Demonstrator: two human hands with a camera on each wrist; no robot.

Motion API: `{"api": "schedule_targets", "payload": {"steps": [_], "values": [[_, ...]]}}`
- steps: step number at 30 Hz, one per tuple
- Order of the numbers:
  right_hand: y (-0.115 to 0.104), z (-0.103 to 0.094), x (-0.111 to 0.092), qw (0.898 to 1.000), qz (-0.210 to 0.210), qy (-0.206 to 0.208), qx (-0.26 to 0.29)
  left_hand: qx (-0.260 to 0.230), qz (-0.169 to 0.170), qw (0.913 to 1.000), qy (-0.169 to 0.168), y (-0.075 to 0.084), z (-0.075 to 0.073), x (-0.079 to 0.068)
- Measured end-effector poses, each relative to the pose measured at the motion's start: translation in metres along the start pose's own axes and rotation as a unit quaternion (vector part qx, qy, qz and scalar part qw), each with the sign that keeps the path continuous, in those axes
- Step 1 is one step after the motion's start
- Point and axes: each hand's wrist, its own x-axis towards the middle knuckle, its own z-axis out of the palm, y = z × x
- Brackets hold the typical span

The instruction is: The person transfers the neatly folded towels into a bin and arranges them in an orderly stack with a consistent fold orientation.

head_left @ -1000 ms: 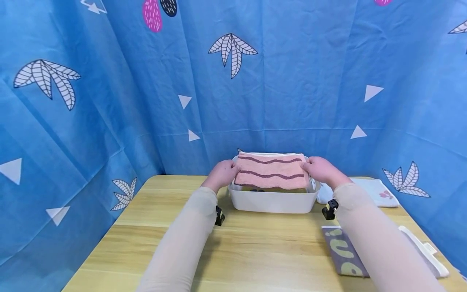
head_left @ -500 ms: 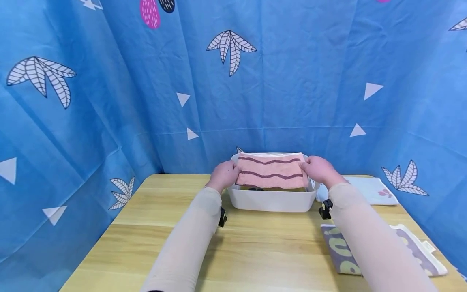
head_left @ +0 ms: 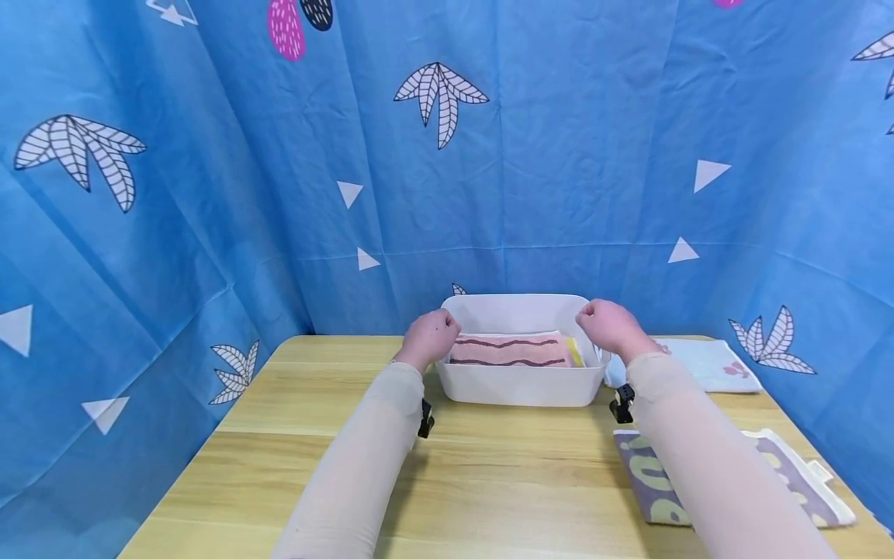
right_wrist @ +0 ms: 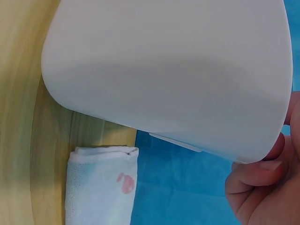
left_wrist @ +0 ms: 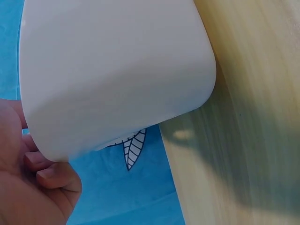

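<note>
A pink towel (head_left: 513, 350) with dark wavy stripes lies folded inside a white plastic bin (head_left: 520, 387), over something yellow (head_left: 575, 352) at its right end. My left hand (head_left: 431, 336) is at the bin's left rim with curled fingers and no towel in them. At the opposite end my right hand (head_left: 611, 326) is likewise curled above the rim, apart from the towel. Both wrist views show the bin's outer wall beside curled fingers; the left hand (left_wrist: 35, 176) and the right hand (right_wrist: 269, 180) have some fingertips hidden behind it.
A white folded towel (head_left: 708, 365) with a pink motif lies right of the bin. Nearer, a purple-and-green towel (head_left: 653, 477) is partly under my right forearm, with a pale-edged purple towel (head_left: 796, 473) beyond. Blue curtain (head_left: 587, 194) surrounds the wooden table (head_left: 489, 473).
Both hands have let go of the pink towel, which has dropped from between them at rim height down into the bin. The hands have stayed almost in place.
</note>
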Motion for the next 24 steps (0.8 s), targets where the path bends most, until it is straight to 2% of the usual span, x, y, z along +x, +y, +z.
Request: {"api": "schedule_targets", "payload": {"steps": [9, 15, 20, 24], "values": [[-0.001, 0.001, -0.001, 1.000, 0.000, -0.003, 0.001, -0.074, -0.021, 0.9965, 0.035, -0.006, 0.003, 0.000], [0.001, 0.004, 0.001, 1.000, -0.003, 0.003, 0.001, -0.093, -0.028, 0.9938, 0.054, -0.015, 0.002, 0.002], [0.003, 0.006, 0.003, 1.000, -0.006, 0.007, -0.002, -0.110, -0.061, 0.9907, 0.051, -0.028, 0.006, 0.000], [0.003, 0.005, 0.001, 1.000, -0.017, 0.006, 0.003, -0.123, -0.080, 0.9887, 0.031, -0.031, 0.011, 0.002]]}}
